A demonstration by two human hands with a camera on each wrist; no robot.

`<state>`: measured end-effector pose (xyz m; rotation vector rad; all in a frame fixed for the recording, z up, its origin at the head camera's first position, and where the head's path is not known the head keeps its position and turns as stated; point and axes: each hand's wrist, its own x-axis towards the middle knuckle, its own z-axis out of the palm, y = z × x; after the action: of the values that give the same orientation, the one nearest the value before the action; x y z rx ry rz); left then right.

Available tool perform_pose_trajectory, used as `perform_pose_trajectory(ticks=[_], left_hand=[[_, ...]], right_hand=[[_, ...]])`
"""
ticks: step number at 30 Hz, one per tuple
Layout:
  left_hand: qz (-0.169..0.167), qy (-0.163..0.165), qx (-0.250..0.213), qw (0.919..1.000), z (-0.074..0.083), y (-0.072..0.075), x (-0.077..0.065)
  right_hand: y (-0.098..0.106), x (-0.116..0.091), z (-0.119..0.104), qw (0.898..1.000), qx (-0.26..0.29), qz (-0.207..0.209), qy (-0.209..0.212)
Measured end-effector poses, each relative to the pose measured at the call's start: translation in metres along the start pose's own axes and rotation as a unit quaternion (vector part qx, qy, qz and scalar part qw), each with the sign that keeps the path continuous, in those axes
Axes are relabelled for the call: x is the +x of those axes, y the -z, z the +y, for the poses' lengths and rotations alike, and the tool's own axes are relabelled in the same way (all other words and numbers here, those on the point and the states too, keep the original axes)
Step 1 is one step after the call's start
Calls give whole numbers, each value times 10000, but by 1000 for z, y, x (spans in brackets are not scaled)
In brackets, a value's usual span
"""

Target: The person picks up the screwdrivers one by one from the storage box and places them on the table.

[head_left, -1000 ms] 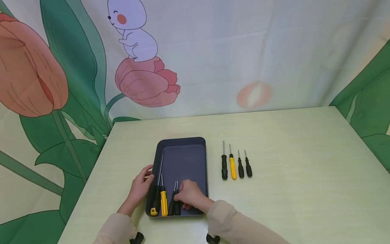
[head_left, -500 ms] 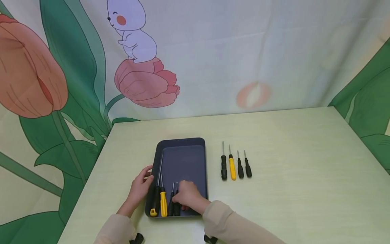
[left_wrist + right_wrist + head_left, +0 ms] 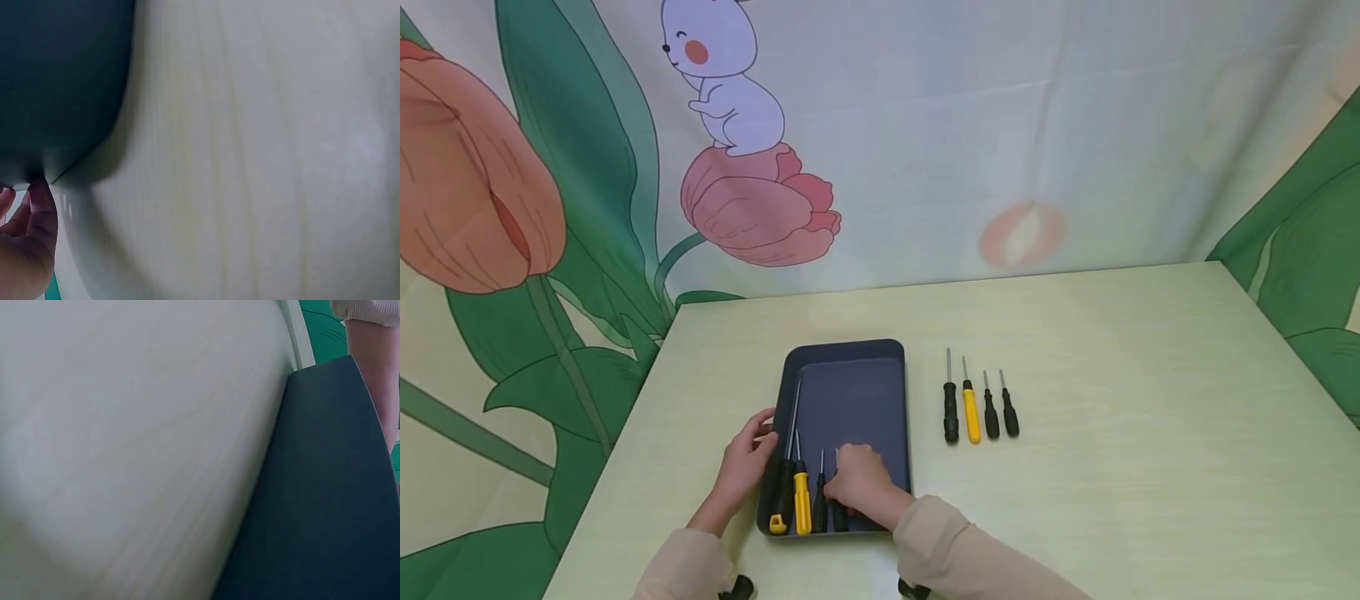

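A dark blue tray [image 3: 857, 392] has a row of screwdrivers along its near end. In it lie a long black-and-yellow screwdriver [image 3: 786, 492], a yellow screwdriver [image 3: 802, 502] and a small black screwdriver [image 3: 820, 504]. At the right of that row, my right hand [image 3: 863, 483] holds another small black screwdriver [image 3: 840, 517] by its handle, with the fingers covering much of it. My left hand [image 3: 745, 454] grips the tray's left wall, its fingertips at the rim; the left wrist view shows the thumb and fingers [image 3: 42, 212] at the tray's edge.
On the table [image 3: 1112, 400] right of the tray lie a black screwdriver [image 3: 951, 412], a yellow one [image 3: 972, 415] and two small black ones, the nearer [image 3: 992, 421] and the outermost [image 3: 1011, 419]. A printed curtain [image 3: 925, 167] hangs behind the table.
The two small black screwdrivers in the tray have come apart: one has shifted left, the other stands slightly right in my right hand. My left hand stays at the tray's wall.
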<state>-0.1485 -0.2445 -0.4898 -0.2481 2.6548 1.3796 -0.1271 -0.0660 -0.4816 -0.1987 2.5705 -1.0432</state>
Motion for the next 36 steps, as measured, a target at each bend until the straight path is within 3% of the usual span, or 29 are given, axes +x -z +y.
perform_pose_trajectory(ticks=[14,24,36], left_hand=[[45,-65,57,10000,-1,0,-1],[51,12,72,10000,-1,0,-1],[68,-25,33,10000,2,0,-1]], right_hand=[[1,4,12,9978,645,119,55],[9,5,19,9816,1884,-63,-310],[31,7,18,9707,2347,-232,-468]])
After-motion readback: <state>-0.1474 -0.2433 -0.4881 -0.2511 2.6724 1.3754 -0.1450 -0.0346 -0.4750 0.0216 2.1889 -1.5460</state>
